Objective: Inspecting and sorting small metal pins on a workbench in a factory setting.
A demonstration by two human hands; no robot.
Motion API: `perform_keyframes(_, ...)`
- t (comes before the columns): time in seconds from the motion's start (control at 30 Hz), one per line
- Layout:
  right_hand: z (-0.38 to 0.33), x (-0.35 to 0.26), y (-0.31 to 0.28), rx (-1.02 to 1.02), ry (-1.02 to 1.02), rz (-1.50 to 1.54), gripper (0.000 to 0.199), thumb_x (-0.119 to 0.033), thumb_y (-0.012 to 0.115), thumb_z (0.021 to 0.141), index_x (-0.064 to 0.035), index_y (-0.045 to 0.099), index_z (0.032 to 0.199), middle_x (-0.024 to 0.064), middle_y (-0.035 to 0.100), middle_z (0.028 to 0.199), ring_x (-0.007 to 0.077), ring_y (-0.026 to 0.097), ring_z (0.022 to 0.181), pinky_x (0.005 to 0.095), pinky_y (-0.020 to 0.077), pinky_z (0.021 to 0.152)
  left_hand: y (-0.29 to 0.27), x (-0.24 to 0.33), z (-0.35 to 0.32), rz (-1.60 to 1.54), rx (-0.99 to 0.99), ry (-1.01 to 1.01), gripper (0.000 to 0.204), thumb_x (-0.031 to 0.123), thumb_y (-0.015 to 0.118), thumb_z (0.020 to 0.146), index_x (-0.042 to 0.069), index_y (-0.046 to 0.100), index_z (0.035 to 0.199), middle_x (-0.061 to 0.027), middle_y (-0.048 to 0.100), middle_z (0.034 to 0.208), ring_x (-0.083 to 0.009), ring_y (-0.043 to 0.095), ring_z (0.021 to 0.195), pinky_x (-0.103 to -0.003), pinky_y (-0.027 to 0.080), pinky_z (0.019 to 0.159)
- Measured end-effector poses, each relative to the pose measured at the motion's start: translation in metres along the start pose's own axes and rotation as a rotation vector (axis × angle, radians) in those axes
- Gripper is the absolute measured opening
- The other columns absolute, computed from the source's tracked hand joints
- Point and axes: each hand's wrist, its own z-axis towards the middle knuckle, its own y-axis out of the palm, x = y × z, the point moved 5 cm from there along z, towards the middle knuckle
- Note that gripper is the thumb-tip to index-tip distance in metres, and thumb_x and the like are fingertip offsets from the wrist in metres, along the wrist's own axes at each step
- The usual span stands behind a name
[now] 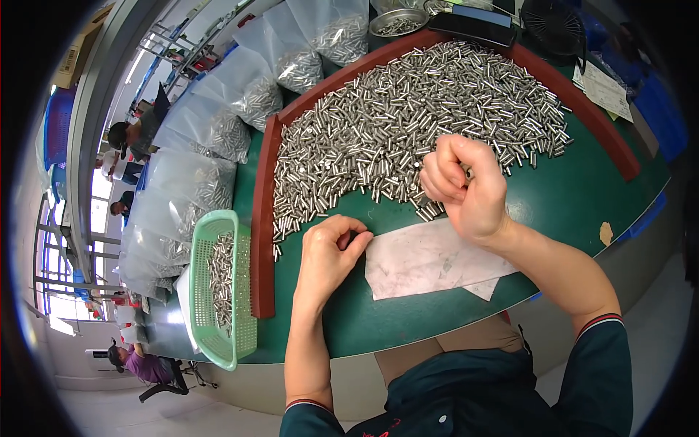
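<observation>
Resting on green table point(582, 197), left hand point(331, 251) curled, grip contents unclear; right hand point(466, 186) fisted over metal pins point(408, 116), axes mixed

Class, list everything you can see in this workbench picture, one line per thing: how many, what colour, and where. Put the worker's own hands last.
Metal pins: too many to count, silver, heaped on the green table inside the red border.
Table: one, green top.
Red border: one, along the table's left and far edges.
Basket: one, pale green, left of the border, holding pins.
Plastic bags: several, clear, part-filled with pins, along the left.
Paper sheet: one, whitish, near table edge.
Metal dish: one, silver, far edge.
Fan: one, black, far right.
Left hand: closed, resting beside the paper.
Right hand: fisted, at the heap's near edge.
</observation>
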Motion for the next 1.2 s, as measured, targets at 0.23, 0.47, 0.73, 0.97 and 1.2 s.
perform_keyframes(0.23,-0.002,-0.033,0.014,-0.212,-0.411,-0.639,0.023,-0.020,0.042,0.074,-0.0005,0.042,0.063,0.0034,0.040,0.057,0.0101,0.036,0.050,0.0236,0.0297,0.046,0.013,-0.019,0.011,-0.020,0.177,0.000,0.017,0.009,0.067,0.066,0.001,0.062,0.081,-0.0079,0.047,0.056,-0.0174,0.043,0.048,-0.030,0.038,0.048)
perform_keyframes(0.47,0.004,-0.037,-0.004,-0.099,-0.481,-0.671,0.026,-0.022,0.041,0.077,-0.0011,0.045,0.063,0.0022,0.040,0.053,0.0088,0.036,0.046,0.0239,0.0274,0.044,0.020,-0.009,0.016,0.105,0.175,0.280,0.005,0.002,0.059,0.072,0.000,0.058,0.075,-0.0107,0.057,0.065,-0.0232,0.055,0.057,-0.032,0.042,0.051)
perform_keyframes(0.73,-0.007,-0.044,0.017,-0.318,-0.937,-0.938,0.012,-0.009,0.043,0.066,-0.0029,0.040,0.056,0.0054,0.037,0.048,0.0185,0.034,0.039,0.0300,0.0259,0.039,-0.063,0.031,-0.068,-0.013,0.307,0.077,0.002,0.000,0.055,0.074,0.000,0.053,0.074,-0.0073,0.045,0.055,-0.0131,0.041,0.046,-0.024,0.035,0.045)
perform_keyframes(0.97,-0.023,-0.019,0.035,-0.493,-0.945,-1.002,0.014,-0.008,0.038,0.067,-0.0027,0.035,0.054,0.0064,0.030,0.048,0.0176,0.030,0.043,0.0313,0.0207,0.041,-0.110,-0.018,-0.289,0.299,0.750,-0.668,0.004,0.003,0.052,0.079,0.001,0.055,0.078,-0.0120,0.051,0.055,-0.0229,0.049,0.046,-0.030,0.040,0.048)
perform_keyframes(1.2,-0.024,-0.023,0.029,-0.399,-0.894,-0.990,0.017,-0.010,0.038,0.069,-0.0023,0.034,0.054,0.0065,0.027,0.049,0.0171,0.027,0.044,0.0300,0.0199,0.044,-0.111,-0.066,-0.419,0.602,0.638,-1.155,0.015,0.015,0.053,0.081,0.004,0.060,0.088,-0.0144,0.055,0.058,-0.0292,0.051,0.053,-0.037,0.041,0.053)
